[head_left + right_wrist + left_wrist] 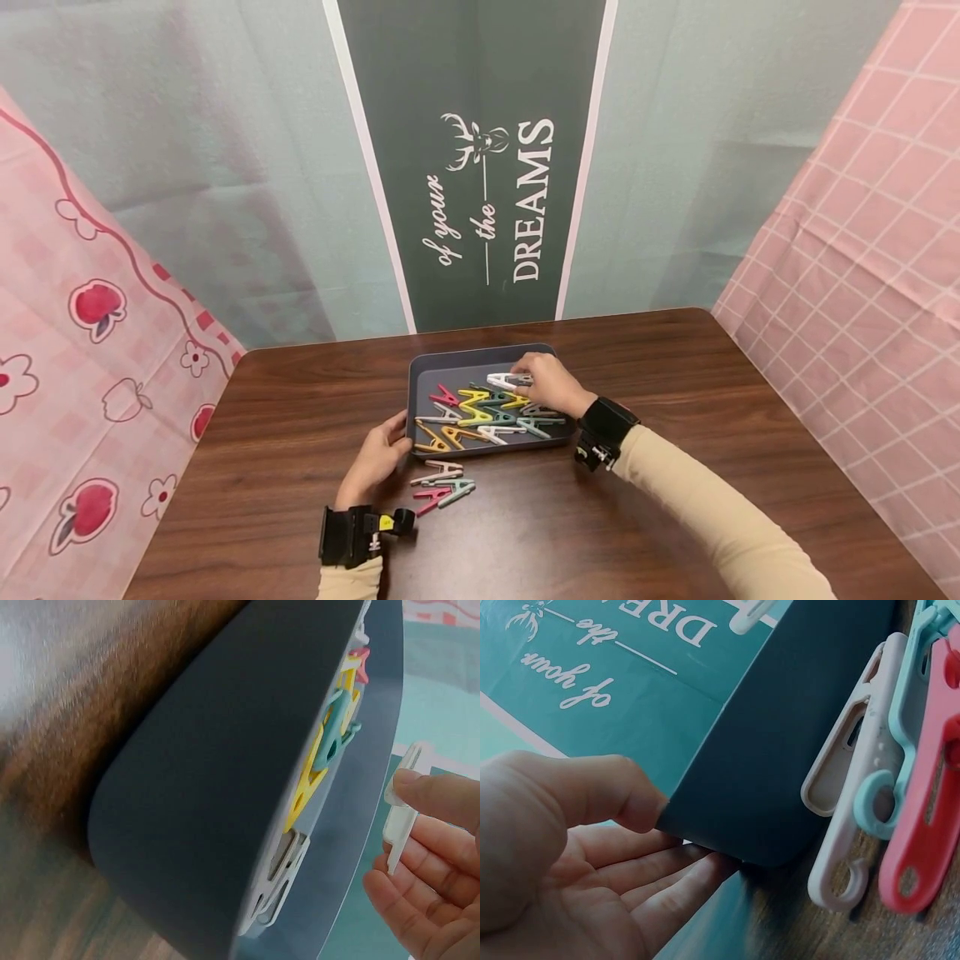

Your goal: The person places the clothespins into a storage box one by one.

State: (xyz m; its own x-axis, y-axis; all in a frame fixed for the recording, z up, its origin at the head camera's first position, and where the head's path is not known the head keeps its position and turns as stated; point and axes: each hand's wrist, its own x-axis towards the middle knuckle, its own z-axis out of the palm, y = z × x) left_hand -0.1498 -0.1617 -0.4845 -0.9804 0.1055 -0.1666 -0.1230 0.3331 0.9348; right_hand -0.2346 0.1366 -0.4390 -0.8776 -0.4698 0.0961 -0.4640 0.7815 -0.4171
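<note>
A dark grey tray (444,362) lies on the wooden table with many coloured clothespins spread inside. My left hand (378,454) grips its near left corner; in the left wrist view the thumb (639,801) meets the tray wall (739,765) while the other fingers reach beneath it. Over the tray's right part, my right hand (553,385) pinches a white clothespin (403,814) between thumb and fingers. Below it in the tray are yellow clothespins (474,415), green ones and a red one (445,395). Two orange clothespins (459,434) sit at the near left.
In front of the tray, loose on the table (600,533), are a beige clothespin (438,472), a light green clothespin (456,491) and a red clothespin (429,500). A printed curtain (487,292) hangs behind the table; pink cloths hang on both sides.
</note>
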